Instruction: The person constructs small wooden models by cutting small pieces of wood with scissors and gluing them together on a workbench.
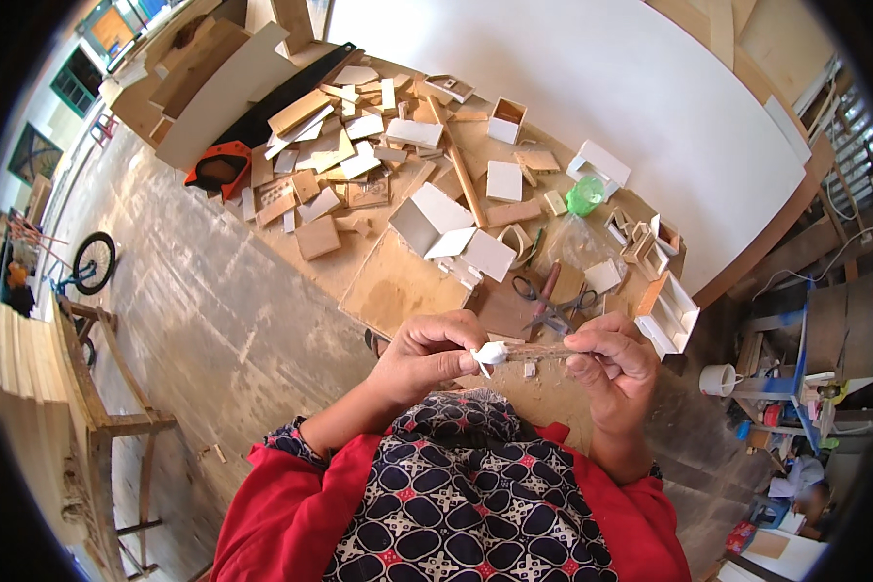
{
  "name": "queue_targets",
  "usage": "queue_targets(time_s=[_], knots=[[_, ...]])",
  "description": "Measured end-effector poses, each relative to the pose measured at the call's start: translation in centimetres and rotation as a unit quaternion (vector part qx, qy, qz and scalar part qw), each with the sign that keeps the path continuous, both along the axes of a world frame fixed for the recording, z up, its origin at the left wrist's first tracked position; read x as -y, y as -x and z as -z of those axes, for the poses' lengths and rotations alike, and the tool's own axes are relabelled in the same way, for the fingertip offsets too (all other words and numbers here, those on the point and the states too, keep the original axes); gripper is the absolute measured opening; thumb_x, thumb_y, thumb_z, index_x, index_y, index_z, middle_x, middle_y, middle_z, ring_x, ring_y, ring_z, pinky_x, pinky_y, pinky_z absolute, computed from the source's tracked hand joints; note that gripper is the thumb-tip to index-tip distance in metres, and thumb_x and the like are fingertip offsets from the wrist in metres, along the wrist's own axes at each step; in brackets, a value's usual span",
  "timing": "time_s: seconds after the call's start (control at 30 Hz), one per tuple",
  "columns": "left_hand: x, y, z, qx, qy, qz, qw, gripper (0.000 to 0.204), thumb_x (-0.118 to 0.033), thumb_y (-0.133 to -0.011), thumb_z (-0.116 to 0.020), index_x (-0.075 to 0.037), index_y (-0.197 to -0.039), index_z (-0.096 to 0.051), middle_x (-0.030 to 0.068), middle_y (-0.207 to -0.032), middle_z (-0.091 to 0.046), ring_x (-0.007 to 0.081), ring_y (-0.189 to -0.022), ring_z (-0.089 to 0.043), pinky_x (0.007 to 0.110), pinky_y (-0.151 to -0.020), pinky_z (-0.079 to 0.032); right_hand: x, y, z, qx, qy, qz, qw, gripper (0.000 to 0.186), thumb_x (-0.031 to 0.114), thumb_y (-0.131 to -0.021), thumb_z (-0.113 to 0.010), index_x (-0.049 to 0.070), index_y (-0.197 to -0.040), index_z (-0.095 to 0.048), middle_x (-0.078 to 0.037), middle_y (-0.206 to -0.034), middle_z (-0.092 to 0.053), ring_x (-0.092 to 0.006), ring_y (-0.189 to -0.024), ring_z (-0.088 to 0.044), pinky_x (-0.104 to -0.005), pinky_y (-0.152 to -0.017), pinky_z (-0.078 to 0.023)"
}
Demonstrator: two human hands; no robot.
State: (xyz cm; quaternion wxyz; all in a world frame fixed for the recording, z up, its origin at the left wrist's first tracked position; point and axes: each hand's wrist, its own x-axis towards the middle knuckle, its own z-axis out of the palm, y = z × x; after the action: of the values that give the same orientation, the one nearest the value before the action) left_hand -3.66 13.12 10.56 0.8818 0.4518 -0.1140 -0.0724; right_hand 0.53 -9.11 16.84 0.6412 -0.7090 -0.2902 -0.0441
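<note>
Dark patterned garment (475,504) with a red outer layer (301,504) lies nearest the camera, on the body side of the fingers. Both hands are raised in front of it. Left hand (427,354): thumb and forefinger pinched together, gap closed down onto a small white piece (492,353), which protrudes just to the right of those fingertips. Right hand (613,367): thumb and forefinger nearly meeting at the right end of a thin brownish strip (538,355). The strip spans the space between the two sets of fingers, its left end at the white piece; whether the two are joined cannot be told, nor can the strip's material.

Just beyond the fingers, between the hands, are dark-handled scissors (554,316). Beyond the left fingers lies a flat wooden board (383,291); farther out, a heap of wood offcuts (344,184). Right of and beyond the right fingers stands a white-and-wood compartmented box (665,315). Farther beyond them is a green plastic item (585,196).
</note>
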Motion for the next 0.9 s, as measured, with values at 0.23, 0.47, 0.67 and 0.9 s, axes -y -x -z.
queue_targets(time_s=[0.23, 0.47, 0.67, 0.9], knots=[[0.4, 0.3, 0.3, -0.007, 0.024, -0.026, 0.999, 0.009, -0.01, -0.08, -0.067, -0.002, -0.084, -0.066, 0.011, -0.086, -0.06, 0.0209, -0.08, -0.059, 0.032, -0.073, -0.047, 0.4, 0.2, -0.2, 0.036, 0.023, 0.009, 0.999, 0.014, 0.002, -0.078, -0.07, -0.001, -0.091, -0.067, -0.009, -0.084, -0.06, -0.0097, -0.065, -0.055, -0.0209, -0.058, -0.044], [0.2, 0.3, 0.1, -0.022, 0.016, -0.023, 0.999, 0.009, -0.01, -0.081, -0.067, -0.002, -0.084, -0.067, 0.0095, -0.085, -0.06, 0.0194, -0.082, -0.057, 0.03, -0.075, -0.045, 0.5, 0.5, -0.1, 0.046, 0.02, 0.004, 0.999, 0.013, 0.003, -0.078, -0.07, -0.001, -0.09, -0.067, -0.008, -0.083, -0.06, -0.0098, -0.065, -0.055, -0.0207, -0.057, -0.044], [0.2, 0.5, 0.2, -0.038, 0.02, -0.038, 0.998, 0.008, -0.01, -0.081, -0.066, -0.002, -0.083, -0.066, 0.009, -0.085, -0.06, 0.0183, -0.08, -0.058, 0.029, -0.073, -0.045, 0.4, 0.6, -0.8, 0.057, 0.062, 0.009, 0.996, 0.012, 0.001, -0.077, -0.069, 0.0, -0.089, -0.068, -0.008, -0.082, -0.06, -0.0097, -0.064, -0.054, -0.0208, -0.057, -0.043], [0.2, -0.3, 1.4, -0.168, 0.044, -0.094, 0.98, 0.008, -0.009, -0.085, -0.061, -0.001, -0.087, -0.062, 0.0079, -0.074, -0.06, 0.0167, -0.07, -0.059, 0.026, -0.063, -0.046, 1.6, -0.1, 1.5, 0.005, -0.007, 0.059, 0.998, 0.011, 0.003, -0.081, -0.066, -0.002, -0.091, -0.065, -0.005, -0.083, -0.059, -0.0088, -0.067, -0.052, -0.0197, -0.059, -0.041]])
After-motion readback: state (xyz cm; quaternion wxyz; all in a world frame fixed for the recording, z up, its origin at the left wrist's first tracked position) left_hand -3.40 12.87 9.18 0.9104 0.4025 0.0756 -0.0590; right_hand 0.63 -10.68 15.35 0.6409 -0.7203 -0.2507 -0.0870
